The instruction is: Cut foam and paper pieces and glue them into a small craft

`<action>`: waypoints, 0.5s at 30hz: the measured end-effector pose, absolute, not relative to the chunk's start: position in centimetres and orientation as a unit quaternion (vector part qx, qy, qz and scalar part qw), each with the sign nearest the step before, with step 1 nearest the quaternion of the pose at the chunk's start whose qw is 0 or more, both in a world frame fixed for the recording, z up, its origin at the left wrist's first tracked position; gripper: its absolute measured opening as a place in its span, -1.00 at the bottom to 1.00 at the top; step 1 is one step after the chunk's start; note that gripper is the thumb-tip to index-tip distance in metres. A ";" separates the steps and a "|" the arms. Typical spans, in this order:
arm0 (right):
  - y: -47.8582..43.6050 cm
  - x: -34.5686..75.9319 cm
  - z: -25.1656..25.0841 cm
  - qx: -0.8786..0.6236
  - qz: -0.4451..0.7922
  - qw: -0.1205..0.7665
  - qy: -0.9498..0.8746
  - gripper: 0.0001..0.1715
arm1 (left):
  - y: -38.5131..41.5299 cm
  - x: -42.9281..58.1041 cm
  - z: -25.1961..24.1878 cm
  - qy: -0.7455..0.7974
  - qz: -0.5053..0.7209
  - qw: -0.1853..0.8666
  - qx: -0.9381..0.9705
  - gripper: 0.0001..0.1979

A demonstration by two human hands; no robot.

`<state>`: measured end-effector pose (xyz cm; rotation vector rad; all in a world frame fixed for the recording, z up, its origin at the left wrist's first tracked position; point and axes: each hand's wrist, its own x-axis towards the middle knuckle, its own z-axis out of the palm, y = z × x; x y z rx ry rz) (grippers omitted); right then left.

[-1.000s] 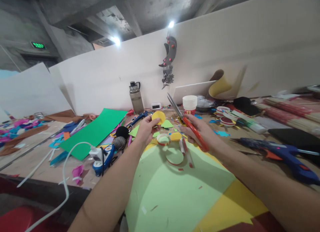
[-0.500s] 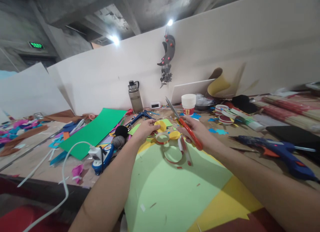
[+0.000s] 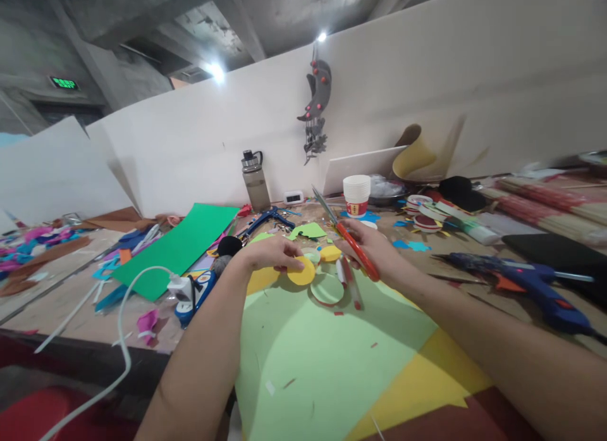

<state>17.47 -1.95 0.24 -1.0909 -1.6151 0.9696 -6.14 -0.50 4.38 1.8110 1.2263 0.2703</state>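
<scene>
Between the thumb and fingers of my left hand [image 3: 275,254] is a yellow paper disc [image 3: 301,273], held just above the light green sheet [image 3: 303,352]. My right hand [image 3: 372,248] is closed around orange-handled scissors [image 3: 356,248], their blades pointing up and away from me. A second yellow disc [image 3: 331,254] lies between the hands, beside a pale ring partly behind the held disc. Nearer to me is a pale paper ring [image 3: 327,290] with a red edge. Narrow red-and-white strips [image 3: 351,285] lie beneath the right hand.
A blue glue gun [image 3: 526,286] lies at right. White paper cups [image 3: 356,194] and a water bottle [image 3: 255,180] stand at the back. A green sheet [image 3: 183,248] and a plugged-in power strip [image 3: 192,298] with a white cable are at left.
My left hand has moved toward me and slightly left, bringing the yellow disc lower over the green sheet. The disc now covers part of the small ring. My right hand still holds the scissors.
</scene>
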 end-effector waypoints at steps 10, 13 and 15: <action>-2.1 17.4 0.2 -0.453 0.404 0.458 -0.650 -0.67 | -0.8 -6.9 5.6 0.633 0.120 0.345 0.682 -0.53; -2.0 17.4 0.1 -0.447 0.405 0.457 -0.654 -0.67 | 0.0 -6.3 4.4 0.599 0.233 0.199 0.740 -0.66; -1.9 17.3 0.0 -0.440 0.409 0.461 -0.654 -0.64 | 0.3 -5.7 3.4 0.569 0.255 0.177 0.762 -0.66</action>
